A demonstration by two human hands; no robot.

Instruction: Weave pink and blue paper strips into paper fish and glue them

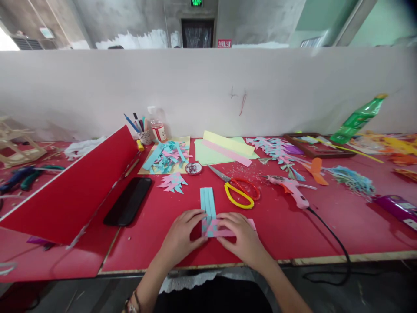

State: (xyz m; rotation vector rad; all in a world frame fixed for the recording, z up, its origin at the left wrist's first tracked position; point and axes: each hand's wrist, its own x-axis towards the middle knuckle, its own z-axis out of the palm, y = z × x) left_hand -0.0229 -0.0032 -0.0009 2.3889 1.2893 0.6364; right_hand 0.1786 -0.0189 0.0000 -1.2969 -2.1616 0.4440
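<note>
A small weave of blue and pink paper strips (208,227) lies flat on the red tabletop in front of me. Its blue ends (207,201) point away from me, and its pink ends reach out to the right, partly under my fingers. My left hand (184,232) grips the weave's left side between fingers and thumb. On the right side, my right hand (240,234) pinches the pink strips close to the woven patch. Just beyond lie scissors (239,191) with one red and one yellow handle. A pointed pink-and-blue woven piece (173,182) rests to the upper left.
A black phone (128,202) and an upright red board (78,191) are at left. Right of the scissors, a pink glue gun (289,188) trails a black cord over the front edge. Paper sheets (224,150), cut strips (167,156) and a green bottle (358,119) stand farther back before a partition.
</note>
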